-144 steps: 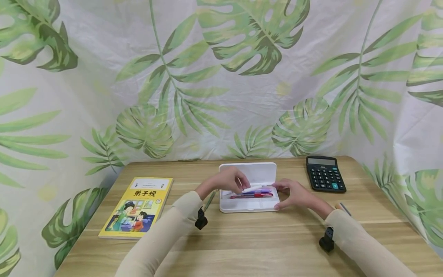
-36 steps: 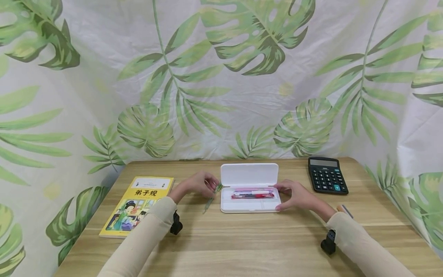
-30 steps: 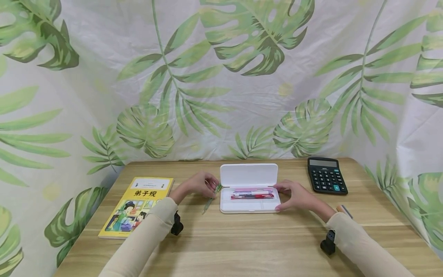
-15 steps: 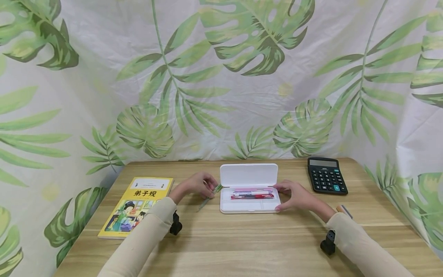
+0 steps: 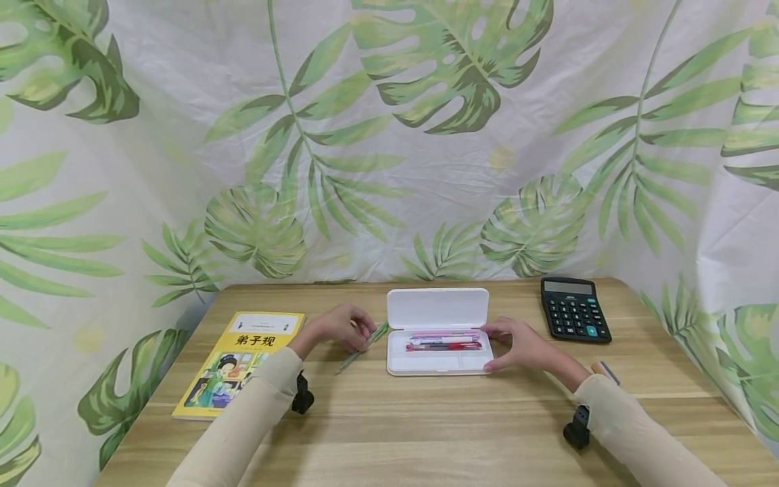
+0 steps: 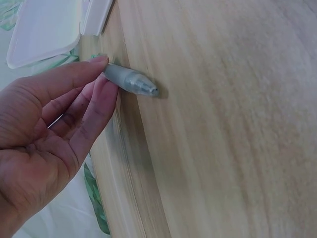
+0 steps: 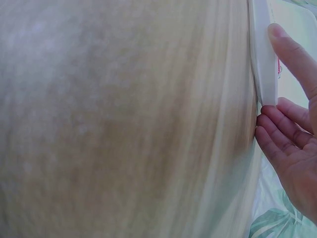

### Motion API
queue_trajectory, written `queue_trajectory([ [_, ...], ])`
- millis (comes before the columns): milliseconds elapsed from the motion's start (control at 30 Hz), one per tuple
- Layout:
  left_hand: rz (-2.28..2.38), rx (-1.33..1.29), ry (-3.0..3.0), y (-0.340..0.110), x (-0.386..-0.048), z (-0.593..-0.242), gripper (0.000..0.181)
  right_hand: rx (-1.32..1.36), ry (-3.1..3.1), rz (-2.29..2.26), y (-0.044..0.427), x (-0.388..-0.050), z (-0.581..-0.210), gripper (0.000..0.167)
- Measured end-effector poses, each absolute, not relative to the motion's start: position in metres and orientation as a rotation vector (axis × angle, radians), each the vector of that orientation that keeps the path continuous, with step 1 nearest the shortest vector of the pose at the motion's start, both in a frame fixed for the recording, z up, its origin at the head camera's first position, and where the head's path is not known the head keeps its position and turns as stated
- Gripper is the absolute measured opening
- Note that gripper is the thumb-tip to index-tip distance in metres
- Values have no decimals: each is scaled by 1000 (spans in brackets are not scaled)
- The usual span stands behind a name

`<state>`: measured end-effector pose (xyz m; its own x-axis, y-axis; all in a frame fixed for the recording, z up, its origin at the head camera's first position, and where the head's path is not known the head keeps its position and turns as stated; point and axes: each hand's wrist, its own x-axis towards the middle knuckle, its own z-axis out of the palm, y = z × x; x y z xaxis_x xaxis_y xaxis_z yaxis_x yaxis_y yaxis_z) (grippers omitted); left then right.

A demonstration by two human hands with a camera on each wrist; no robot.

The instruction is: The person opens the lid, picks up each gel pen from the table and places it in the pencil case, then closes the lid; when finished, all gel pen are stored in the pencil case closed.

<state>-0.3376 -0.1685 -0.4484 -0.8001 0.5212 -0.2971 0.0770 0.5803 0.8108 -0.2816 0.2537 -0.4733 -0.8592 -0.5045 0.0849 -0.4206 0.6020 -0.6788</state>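
Observation:
Left of the pencil case, my left hand (image 5: 345, 327) pinches a slim green pen (image 5: 362, 350) between thumb and fingertips. In the left wrist view the pen's grey-green tip end (image 6: 130, 79) sticks out past the fingers; the fingers hide part of its barrel. The white pencil case (image 5: 420, 363) stands with its lid (image 5: 438, 308) up. Several pens (image 5: 444, 339), pink, white and red among them, lie in its back compartment. My right hand (image 5: 517, 343) grips the case's right end, thumb at the front corner (image 7: 278, 30) and fingers farther back.
A yellow book (image 5: 240, 365) lies at the left, partly behind the left sleeve. A black calculator (image 5: 575, 308) lies at the back right. Small orange and blue sticks (image 5: 605, 372) show beside the right sleeve. A leaf-patterned cloth (image 5: 389, 169) hangs behind the wooden table (image 5: 426, 433).
My left hand has left the white pen in the case and moved left to the green pen. The pen's tip has since swung leftward. My right hand stays on the case.

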Motion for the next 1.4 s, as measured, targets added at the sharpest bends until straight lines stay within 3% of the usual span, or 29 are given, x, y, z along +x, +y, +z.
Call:
queue_trajectory([
  [1000,1161,559,2243,-195,-332,-452,38,-774,2692,-1115,253,-281,-471,74],
  [1400,1155,610,2257,-190,-327,-437,39,-768,2687,-1141,254,-283,-475,76],
])
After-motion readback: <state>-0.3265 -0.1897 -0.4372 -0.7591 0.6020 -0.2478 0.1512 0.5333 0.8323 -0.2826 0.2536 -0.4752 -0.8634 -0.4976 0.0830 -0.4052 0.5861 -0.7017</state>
